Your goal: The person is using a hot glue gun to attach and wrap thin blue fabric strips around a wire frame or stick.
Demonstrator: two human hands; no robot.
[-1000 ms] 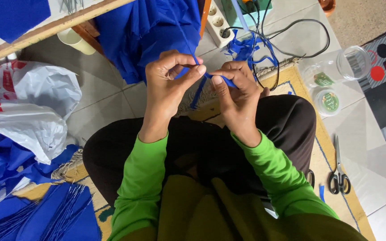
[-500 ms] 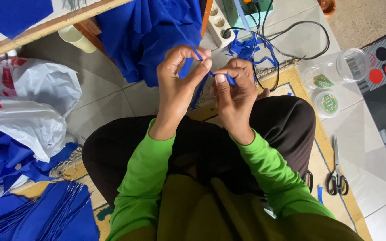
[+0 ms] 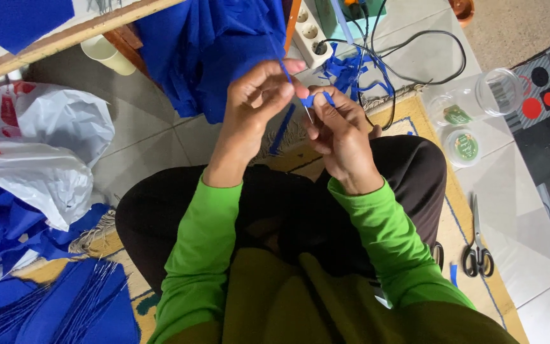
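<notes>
The left hand (image 3: 256, 105) and right hand (image 3: 338, 130) meet above the lap, both pinched shut on a narrow blue ribbon strip (image 3: 316, 99). One end of it hangs down between the wrists, and a thin stick slants across it. Beyond the hands, blue fabric (image 3: 211, 51) drapes from a wooden tabletop edge (image 3: 65, 38) beside a white power strip (image 3: 310, 32). Black-handled scissors (image 3: 477, 245) lie on the floor to the right. White plastic bags (image 3: 39, 153) sit to the left.
</notes>
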